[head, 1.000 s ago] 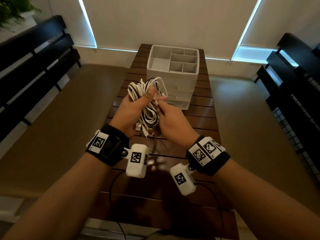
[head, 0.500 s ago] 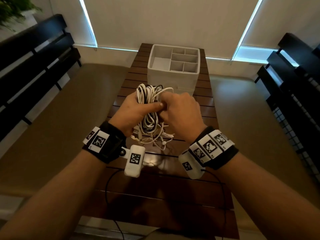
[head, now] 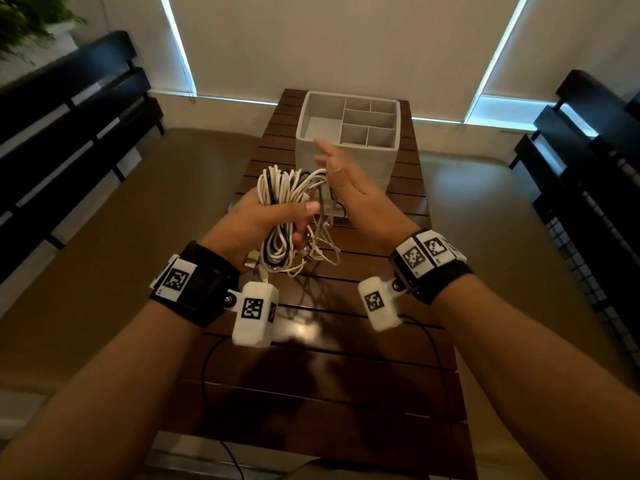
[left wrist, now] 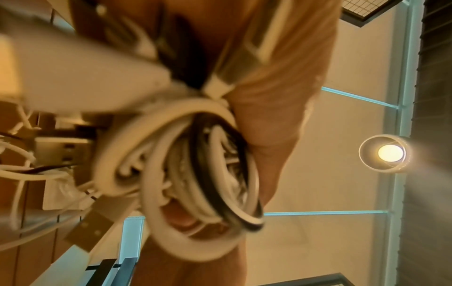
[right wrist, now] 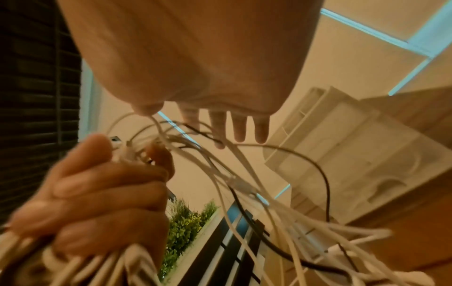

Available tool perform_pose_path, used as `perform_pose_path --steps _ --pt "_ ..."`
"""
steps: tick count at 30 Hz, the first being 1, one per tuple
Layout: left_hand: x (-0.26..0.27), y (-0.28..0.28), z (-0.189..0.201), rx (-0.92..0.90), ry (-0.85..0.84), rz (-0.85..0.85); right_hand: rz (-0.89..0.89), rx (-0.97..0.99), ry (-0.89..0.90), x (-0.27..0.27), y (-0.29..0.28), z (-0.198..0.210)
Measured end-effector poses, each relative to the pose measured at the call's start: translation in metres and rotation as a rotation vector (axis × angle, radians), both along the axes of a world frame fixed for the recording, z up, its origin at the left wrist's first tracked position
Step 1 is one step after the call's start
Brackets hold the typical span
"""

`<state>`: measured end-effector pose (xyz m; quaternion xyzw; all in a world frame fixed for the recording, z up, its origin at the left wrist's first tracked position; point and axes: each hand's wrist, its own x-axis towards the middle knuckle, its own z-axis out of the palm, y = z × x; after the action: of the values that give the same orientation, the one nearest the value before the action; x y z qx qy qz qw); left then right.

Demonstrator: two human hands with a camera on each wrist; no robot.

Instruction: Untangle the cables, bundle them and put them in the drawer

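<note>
A bundle of white and black cables [head: 287, 209] is gripped in my left hand [head: 263, 223] above the wooden table, with plugs and loose ends hanging below the fist. The left wrist view shows the coiled loops of the cable bundle [left wrist: 195, 168] close up against the palm. My right hand [head: 346, 178] is raised just right of the bundle, fingers straight and spread, holding nothing. In the right wrist view thin strands of the cables [right wrist: 232, 174] run under the straight fingers [right wrist: 239, 127], and my left hand [right wrist: 97, 193] clasps the cables. Behind stands the white drawer unit [head: 346, 157].
The drawer unit's top tray [head: 322, 126] is split into several compartments. The slatted wooden table [head: 329, 358] runs toward me, with thin black wires across its near part. Dark benches [head: 69, 116] stand at both sides, a plant [head: 27, 19] at far left.
My right hand has let go of the cables and opened, lifting up and to the right. The left hand keeps hold of the bundle, now with more loose ends hanging.
</note>
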<state>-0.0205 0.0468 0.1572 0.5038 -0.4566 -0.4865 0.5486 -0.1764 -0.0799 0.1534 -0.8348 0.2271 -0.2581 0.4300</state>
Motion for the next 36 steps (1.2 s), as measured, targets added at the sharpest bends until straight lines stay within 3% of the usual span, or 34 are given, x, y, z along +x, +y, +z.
perform_pose_path --steps 2,5,7,19,26,36 --pt "-0.003 -0.002 0.002 -0.025 0.02 -0.013 0.043 0.189 0.021 0.005 0.007 0.002" --pt "-0.005 -0.007 0.004 -0.052 0.07 0.013 0.076 0.486 -0.145 0.009 0.021 0.005" --pt "-0.005 -0.01 0.004 -0.048 0.092 0.033 0.084 0.574 -0.226 0.008 0.028 0.007" --pt "-0.028 -0.034 -0.001 -0.076 0.098 0.215 -0.167 0.359 -0.302 -0.014 0.012 -0.003" --pt "-0.04 -0.05 -0.007 -0.056 0.271 0.221 -0.233 0.563 -0.467 -0.015 0.017 -0.003" --pt "-0.025 -0.067 -0.007 -0.021 0.11 -0.053 -0.182 0.883 -0.598 -0.013 0.018 -0.006"
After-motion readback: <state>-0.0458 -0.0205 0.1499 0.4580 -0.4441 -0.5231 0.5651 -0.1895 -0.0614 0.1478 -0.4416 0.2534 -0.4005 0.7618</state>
